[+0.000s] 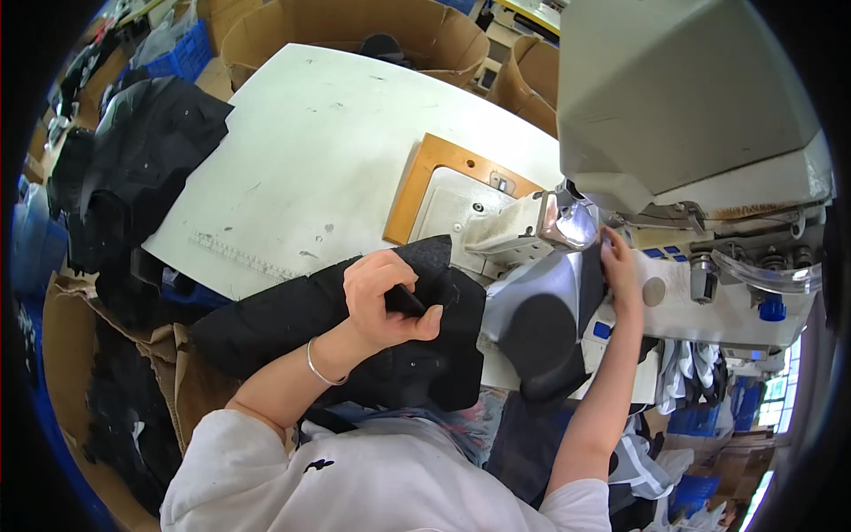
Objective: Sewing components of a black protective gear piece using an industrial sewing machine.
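Note:
My left hand (386, 297) is closed, its thumb sticking out, above a pile of black fabric pieces (292, 312) at the table's front edge. Something small and dark shows between its fingers and thumb; I cannot make out what it is. My right hand (619, 266) pinches the far edge of a grey and black fabric piece (536, 332), just right of the sewing machine's metal head (567, 222). That piece runs under the head and hangs toward me over the table's edge. The head hides where the fabric meets the needle.
The white table (337, 133) carries an orange-framed machine plate (430, 191). The large grey machine body (683, 97) overhangs the right side. Dark fabric (146, 146) drapes over the table's left edge. Cardboard boxes (257, 40) stand behind and at the lower left.

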